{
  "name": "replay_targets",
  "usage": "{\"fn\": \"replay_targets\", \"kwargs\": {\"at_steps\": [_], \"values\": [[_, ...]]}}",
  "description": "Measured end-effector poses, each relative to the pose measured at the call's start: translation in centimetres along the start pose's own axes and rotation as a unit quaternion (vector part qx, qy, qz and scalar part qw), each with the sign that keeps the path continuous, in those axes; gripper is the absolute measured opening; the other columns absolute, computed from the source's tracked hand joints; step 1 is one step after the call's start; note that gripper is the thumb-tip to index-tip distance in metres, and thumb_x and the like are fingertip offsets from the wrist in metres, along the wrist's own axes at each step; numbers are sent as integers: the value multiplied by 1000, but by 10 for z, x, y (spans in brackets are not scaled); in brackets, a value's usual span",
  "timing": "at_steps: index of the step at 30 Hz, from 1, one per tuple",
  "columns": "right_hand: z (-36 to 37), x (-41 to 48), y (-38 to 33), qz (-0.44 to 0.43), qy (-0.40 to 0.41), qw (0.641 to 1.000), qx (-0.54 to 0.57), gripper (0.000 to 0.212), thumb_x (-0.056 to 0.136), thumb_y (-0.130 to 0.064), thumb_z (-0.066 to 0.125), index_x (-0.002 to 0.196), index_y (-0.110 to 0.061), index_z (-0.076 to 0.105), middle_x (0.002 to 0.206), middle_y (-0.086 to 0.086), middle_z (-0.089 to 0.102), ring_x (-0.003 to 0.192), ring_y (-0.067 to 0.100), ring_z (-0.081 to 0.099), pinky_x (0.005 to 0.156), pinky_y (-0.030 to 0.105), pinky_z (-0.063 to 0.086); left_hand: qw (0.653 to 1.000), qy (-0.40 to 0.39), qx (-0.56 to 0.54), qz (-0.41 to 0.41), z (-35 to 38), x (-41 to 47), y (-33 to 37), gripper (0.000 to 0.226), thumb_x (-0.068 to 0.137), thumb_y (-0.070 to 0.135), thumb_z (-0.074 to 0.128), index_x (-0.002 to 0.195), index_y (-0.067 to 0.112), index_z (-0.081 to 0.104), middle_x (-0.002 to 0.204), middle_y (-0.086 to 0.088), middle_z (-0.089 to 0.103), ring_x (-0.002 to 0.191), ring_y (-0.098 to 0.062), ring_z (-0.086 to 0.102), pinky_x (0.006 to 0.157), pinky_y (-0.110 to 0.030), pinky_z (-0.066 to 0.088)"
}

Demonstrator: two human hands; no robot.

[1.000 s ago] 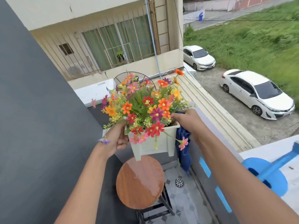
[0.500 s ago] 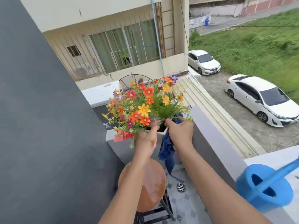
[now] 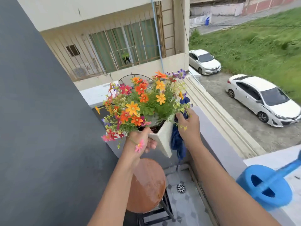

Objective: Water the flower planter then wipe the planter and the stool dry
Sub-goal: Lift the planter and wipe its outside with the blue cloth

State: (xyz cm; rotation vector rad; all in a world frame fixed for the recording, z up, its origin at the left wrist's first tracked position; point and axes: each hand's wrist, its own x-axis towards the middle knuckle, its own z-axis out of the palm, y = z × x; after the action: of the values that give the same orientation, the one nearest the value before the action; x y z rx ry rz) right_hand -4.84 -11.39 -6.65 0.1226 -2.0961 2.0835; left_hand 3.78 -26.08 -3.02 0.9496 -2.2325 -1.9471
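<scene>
We record the planter (image 3: 163, 136) as off-white with a matt, smooth-looking wall. The cloth (image 3: 176, 141) is dark blue fabric, limp and creased. The stool (image 3: 146, 185) has a reddish-brown wood-look seat, glossy where wet, on dark metal-looking legs. The watering can (image 3: 267, 188) appears smooth blue plastic.

You get soft, even daylight, no hard shadows; watering can (image 3: 267, 187) and grass (image 3: 254, 41) smear with blur; edges bow.
</scene>
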Motion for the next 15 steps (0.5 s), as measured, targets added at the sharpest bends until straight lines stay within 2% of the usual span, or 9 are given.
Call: {"fn": "replay_targets", "kwargs": {"at_steps": [2,4,6,9,11,13,15], "values": [[3,7,-3,-10,17,998,-63,28,91,-7,55,70,-14,40,69,5,40,58,16,33,59,35,25,1000,-1,-6,-3,5,-2,1,29,88,18,54,71,-3,65,47,-9,66,31,-12,54,34,-20,32],[10,4,-9,-29,15,996,-82,31,92,-7,55,69,-16,36,69,1,37,60,15,32,58,36,23,1000,4,-24,-6,7,-3,1,31,88,16,53,66,-2,65,46,-8,65,31,-11,53,35,-21,33],[19,-10,-15,-71,9,993,-90,29,94,-10,57,71,-16,41,68,-5,37,64,15,33,60,34,24,999,15,-51,0,7,-4,2,32,86,15,54,60,0,66,48,-10,66,33,-12,52,39,-23,33],[28,-44,-16,-127,-30,990,-57,13,97,-19,54,84,-18,55,76,-12,42,71,4,43,66,17,33,996,34,-86,18,3,-3,8,30,84,13,52,61,-1,66,46,-10,63,36,-14,50,42,-25,32],[29,-70,-6,-140,-61,987,-48,16,99,-22,49,98,-14,63,80,-9,45,78,-1,48,72,9,35,994,43,-94,19,-3,-2,12,27,83,12,52,65,-2,65,45,-9,61,35,-13,49,42,-26,33],[25,-88,10,-126,-66,988,-62,22,101,-20,50,114,-12,65,83,-10,46,80,-1,49,71,9,35,994,40,-101,14,-12,-2,14,25,84,12,53,67,-2,65,48,-12,62,34,-11,49,41,-23,33],[22,-88,18,-68,-50,995,-57,18,103,-14,52,111,-17,67,82,-12,47,79,-3,50,70,14,35,994,28,-102,14,-15,-4,16,26,85,11,53,64,-2,64,50,-13,64,34,-11,51,38,-21,34]]}}
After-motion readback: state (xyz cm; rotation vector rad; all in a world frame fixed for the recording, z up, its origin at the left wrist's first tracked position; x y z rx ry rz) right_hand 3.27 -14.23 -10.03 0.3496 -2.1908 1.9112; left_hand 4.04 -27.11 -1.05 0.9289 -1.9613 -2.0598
